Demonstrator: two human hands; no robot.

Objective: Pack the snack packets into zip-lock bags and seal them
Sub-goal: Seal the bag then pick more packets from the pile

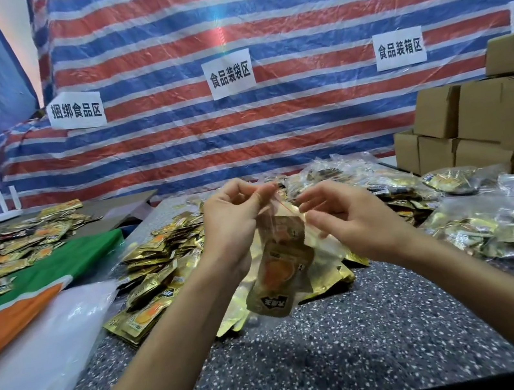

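Note:
A clear zip-lock bag (285,260) with a red strip at its mouth hangs above the speckled table (341,344). Gold snack packets show through its film. My left hand (234,220) pinches the bag's top corner between thumb and fingertips. My right hand (351,216) is at the bag's right top edge, thumb and fingers bent around the film. A heap of loose gold snack packets (158,265) lies behind and left of the bag.
Filled clear bags (505,221) lie at the right. A stack of empty plastic bags (34,354) sits at the left, beside a green and orange cloth (42,281). Brown cardboard boxes (481,119) stand at the back right. More packets (2,247) cover a side table at the far left.

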